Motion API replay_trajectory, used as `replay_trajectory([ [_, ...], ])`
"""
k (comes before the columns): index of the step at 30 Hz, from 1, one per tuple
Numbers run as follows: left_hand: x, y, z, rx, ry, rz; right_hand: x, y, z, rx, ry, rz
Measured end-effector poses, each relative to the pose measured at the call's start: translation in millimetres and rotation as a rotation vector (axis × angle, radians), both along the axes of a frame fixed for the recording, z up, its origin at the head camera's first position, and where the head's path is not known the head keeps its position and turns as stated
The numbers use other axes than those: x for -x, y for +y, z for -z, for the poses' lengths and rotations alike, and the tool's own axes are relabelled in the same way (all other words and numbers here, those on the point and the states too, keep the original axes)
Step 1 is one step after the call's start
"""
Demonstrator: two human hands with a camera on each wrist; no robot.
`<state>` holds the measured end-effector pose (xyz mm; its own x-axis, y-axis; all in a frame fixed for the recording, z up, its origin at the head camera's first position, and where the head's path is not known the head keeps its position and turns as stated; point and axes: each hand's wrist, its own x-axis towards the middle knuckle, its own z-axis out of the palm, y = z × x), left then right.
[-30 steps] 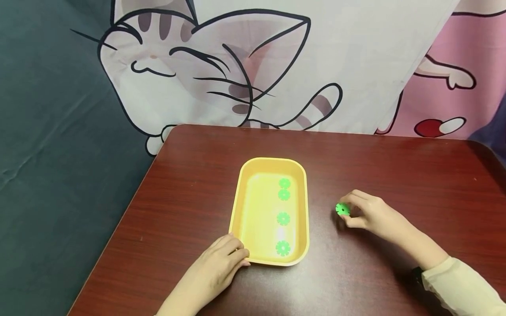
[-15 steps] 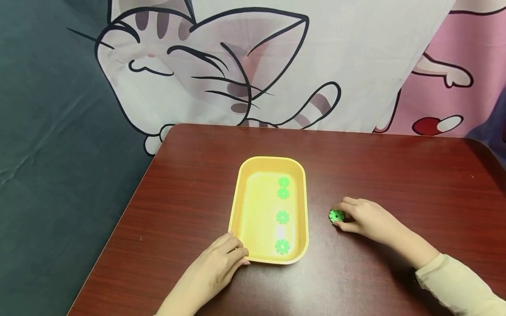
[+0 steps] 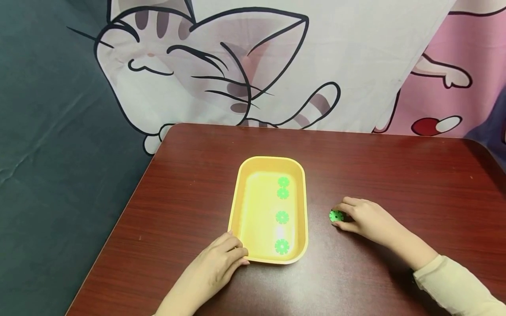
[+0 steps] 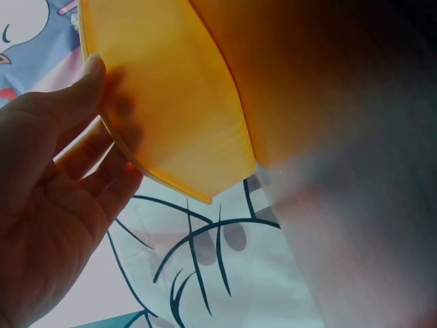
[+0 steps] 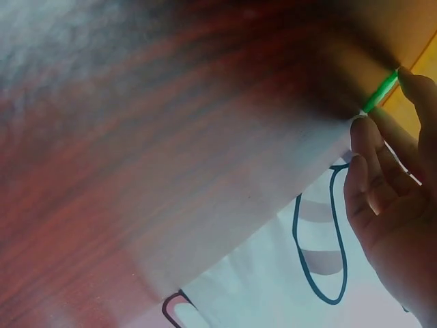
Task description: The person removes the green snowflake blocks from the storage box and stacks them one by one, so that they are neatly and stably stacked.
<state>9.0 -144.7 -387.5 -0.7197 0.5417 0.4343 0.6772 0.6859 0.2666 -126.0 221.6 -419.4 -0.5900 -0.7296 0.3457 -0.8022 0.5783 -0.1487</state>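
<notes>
A yellow tray [image 3: 253, 206] stands on the table, with several flat green notched discs [image 3: 282, 217] in a rough line along the right side of its floor. My left hand [image 3: 213, 267] grips the tray's near left corner. The left wrist view has the thumb on the tray's outer wall [image 4: 171, 89] and the fingers curled over its rim. Right of the tray, my right hand [image 3: 367, 219] pinches another green notched disc [image 3: 336, 215] between thumb and fingers, close to the tabletop. In the right wrist view this disc [image 5: 381, 91] appears edge-on.
The dark red-brown wooden table [image 3: 189, 175] surrounds the tray. Behind its far edge hangs a cloth [image 3: 276, 57] printed with a cartoon cat, with a pink part [image 3: 454, 101] at right. A dark green cloth [image 3: 47, 153] hangs at the left.
My right hand has moved slightly left and nearer to me with the disc, which has come down lower over the table. The left hand keeps its grip on the tray.
</notes>
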Motion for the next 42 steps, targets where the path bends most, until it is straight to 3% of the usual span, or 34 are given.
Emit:
replay_trajectory([
  [7, -0.5, -0.9, 0.2, -0.007, -0.01, 0.002, 0.7, -1, -2.4, -0.054, -0.005, 0.018],
  [17, -1.5, -0.8, 0.9, -0.002, -0.014, -0.004, 2.9, -1, -20.7, -0.066, -0.165, 0.02],
  [23, -0.8, -0.8, 0.2, 0.013, -0.025, -0.011, 6.9, -3, -33.3, -0.032, -0.117, 0.025],
  [29, -0.8, -1.7, 0.5, 0.016, -0.021, -0.016, 7.2, -21, -42.8, 0.065, -0.05, -0.049],
  [35, -0.9, -1.9, -0.2, 0.021, -0.014, -0.012, 0.1, -53, -51.6, 0.137, -0.104, -0.142],
  [42, -1.3, -2.8, -1.2, 0.023, -0.039, -0.017, 0.2, -91, -49.4, 0.02, -0.163, -0.336],
])
